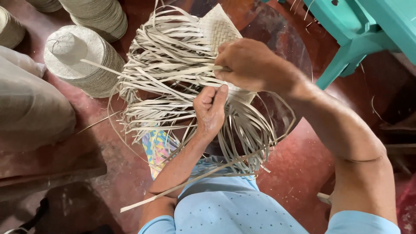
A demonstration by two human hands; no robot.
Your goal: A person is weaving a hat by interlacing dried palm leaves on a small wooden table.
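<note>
A partly woven piece of pale palm strips (pixel 219 30) lies over my lap, its finished plaited part at the top and many loose strips (pixel 169 65) fanning out left and down. My right hand (pixel 249 65) pinches a single long strip that runs out to the left across the bundle. Just below it, my left hand (pixel 210 110) is closed on several strips near the woven edge. More loose strips (pixel 242 138) hang down past my left wrist.
Stacks of finished woven hats (pixel 80 58) stand at the upper left, with more stacks (pixel 102 15) behind. A grey sack (pixel 30 108) lies at the left. A turquoise plastic chair (pixel 364 30) stands at the upper right on the red floor (pixel 299 164).
</note>
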